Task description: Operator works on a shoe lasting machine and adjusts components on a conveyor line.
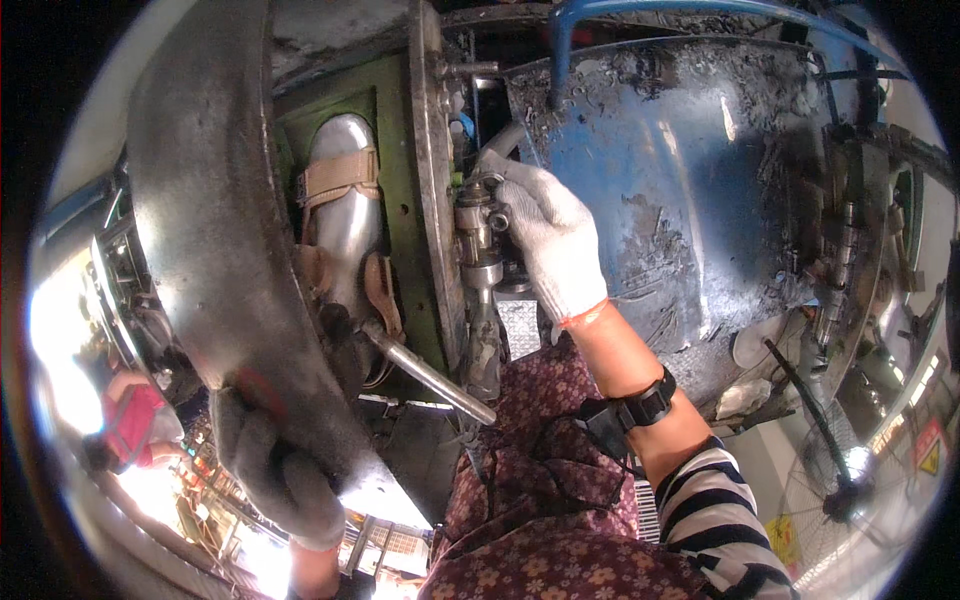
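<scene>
My right hand (553,235), in a white knitted glove, has its fingers closed at the top of an upright metal fitting (478,235) with a round collar and a side ring. The fingertips partly hide what they grip there. My left hand (275,465), in a dark grey glove, is curled against the lower edge of a large curved grey metal cover (205,180). Between the hands, a shiny metal shoe last (350,225) with tan straps (340,178) around it lies in a green mould frame (408,280). A bare metal rod handle (430,377) slants out below the last.
Right of the fitting is a blue machine panel (640,150) caked with black residue. A blue tube (690,8) arches over it. A vertical steel bar (425,120) edges the green frame. At far right is a wire-caged fan (835,470). Another person's pink garment (135,420) shows far left.
</scene>
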Demonstrator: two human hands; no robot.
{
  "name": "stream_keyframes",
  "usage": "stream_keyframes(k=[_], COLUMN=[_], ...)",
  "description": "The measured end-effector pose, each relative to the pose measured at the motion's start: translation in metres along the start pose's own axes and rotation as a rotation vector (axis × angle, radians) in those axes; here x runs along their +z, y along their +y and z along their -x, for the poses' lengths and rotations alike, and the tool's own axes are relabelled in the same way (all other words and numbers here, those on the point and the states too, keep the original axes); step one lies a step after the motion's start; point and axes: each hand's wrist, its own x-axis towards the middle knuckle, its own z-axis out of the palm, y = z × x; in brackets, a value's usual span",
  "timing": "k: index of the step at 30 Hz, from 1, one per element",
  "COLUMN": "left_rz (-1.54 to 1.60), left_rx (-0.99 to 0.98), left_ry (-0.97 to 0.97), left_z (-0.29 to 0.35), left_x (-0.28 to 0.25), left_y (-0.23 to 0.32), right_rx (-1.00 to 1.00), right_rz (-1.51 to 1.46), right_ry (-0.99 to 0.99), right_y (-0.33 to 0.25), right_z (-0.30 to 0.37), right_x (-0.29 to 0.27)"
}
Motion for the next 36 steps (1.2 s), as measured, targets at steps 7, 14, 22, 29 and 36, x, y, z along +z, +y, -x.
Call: stream_keyframes(k=[7,14,22,29,36], left_rz=[0.023,0.013,-0.021,-0.025,-0.037], left_rx=[0.039,0.036,0.062,0.067,0.096], left_ry=[0.001,0.008,0.007,0.030,0.012], left_z=[-0.004,-0.004,-0.006,-0.004,-0.007], left_x=[0.002,0.002,0.003,0.003,0.005], left_y=[0.002,0.004,0.004,0.004,0.005], right_rx=[-0.026,-0.109,-0.216,-0.611,-0.933], right_rz=[-0.180,0.073,0.153,0.818,0.845], right_ry=[0.128,0.090,0.041,-0.063,-0.270], right_y=[0.012,0.006,0.012,-0.005,0.002], right_z=[0.007,0.009,0.000,-0.014,-0.056], right_x=[0.018,0.014,0.005,-0.017,-0.042])
